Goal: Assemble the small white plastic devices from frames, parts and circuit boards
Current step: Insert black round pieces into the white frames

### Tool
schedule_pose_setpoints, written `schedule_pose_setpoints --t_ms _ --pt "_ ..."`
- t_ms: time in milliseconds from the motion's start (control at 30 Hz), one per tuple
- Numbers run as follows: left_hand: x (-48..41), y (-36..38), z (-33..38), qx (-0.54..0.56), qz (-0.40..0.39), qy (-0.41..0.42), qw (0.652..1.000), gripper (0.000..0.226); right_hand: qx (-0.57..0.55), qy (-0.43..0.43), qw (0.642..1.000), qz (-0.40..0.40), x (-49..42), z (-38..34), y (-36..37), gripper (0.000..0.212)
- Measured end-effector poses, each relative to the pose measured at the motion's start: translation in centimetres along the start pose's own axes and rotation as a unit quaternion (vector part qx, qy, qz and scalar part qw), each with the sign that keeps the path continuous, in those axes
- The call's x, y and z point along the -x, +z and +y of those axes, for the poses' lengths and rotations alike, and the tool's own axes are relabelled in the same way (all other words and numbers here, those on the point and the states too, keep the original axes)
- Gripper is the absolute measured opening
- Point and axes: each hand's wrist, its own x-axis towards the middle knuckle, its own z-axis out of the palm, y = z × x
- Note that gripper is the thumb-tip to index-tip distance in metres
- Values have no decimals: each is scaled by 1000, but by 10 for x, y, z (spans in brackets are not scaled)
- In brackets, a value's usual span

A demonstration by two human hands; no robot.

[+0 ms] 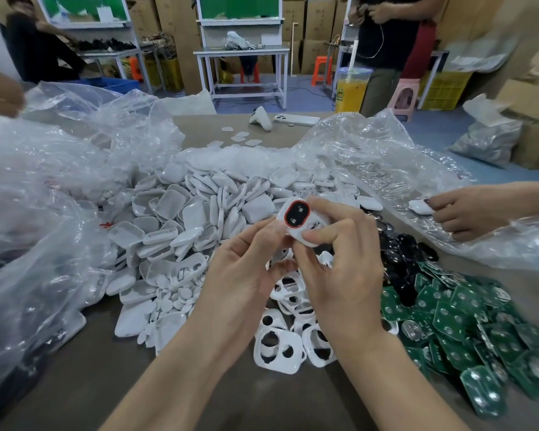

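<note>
Both my hands hold one small white device (302,220) above the table's middle. It carries a black oval button pad with a red rim on its face. My left hand (246,269) pinches its left edge with thumb and fingertips. My right hand (336,253) grips its right side, thumb pressed on the front. Below my hands lie white frames (277,346) with round cut-outs. Green circuit boards (467,331) are heaped at the right, black button pads (402,250) behind them. A large pile of white shells (193,213) fills the left and centre.
Crumpled clear plastic bags (44,197) flank the piles on both sides. Another person's hand (467,209) holds a white device at the right edge. A white controller (262,118), a phone (296,119) and a yellow drink cup (350,88) stand at the table's far edge.
</note>
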Motion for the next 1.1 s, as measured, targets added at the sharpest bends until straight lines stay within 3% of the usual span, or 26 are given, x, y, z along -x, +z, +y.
schedule_pose_setpoints --t_ms 100,200,267,333,433,533,667,767,867,933,1100 --pt "0 -1 -2 -16 33 -6 999 22 -11 41 998 -40 2 0 1 18" --pt "2 1 -7 -123 92 38 987 21 -35 99 992 -71 2 -3 3 13" --pt "6 4 -12 -251 145 117 950 18 -52 133 985 -93 3 -6 3 20" --pt "9 6 -15 -387 158 197 887 18 -102 176 972 -122 4 -9 2 28" --pt "9 4 -21 -473 133 235 839 21 -214 307 916 -140 0 -14 2 27" --pt "7 -1 -22 -498 138 228 825 28 -323 395 850 -130 -6 -16 1 23" --pt "6 -1 -18 -481 128 229 837 27 -388 451 795 -116 -11 -14 -2 11" --pt "7 -7 -7 -478 107 220 843 26 -399 479 777 -90 -13 -8 -3 11" --pt "15 -30 4 -523 111 179 826 24 -419 501 756 -55 -16 -3 -6 13" --pt "28 -52 10 -582 121 165 787 23 -436 508 741 -42 -18 0 -7 15" --pt "56 -79 13 -751 108 80 646 27 -449 522 725 -15 -20 7 -11 17"
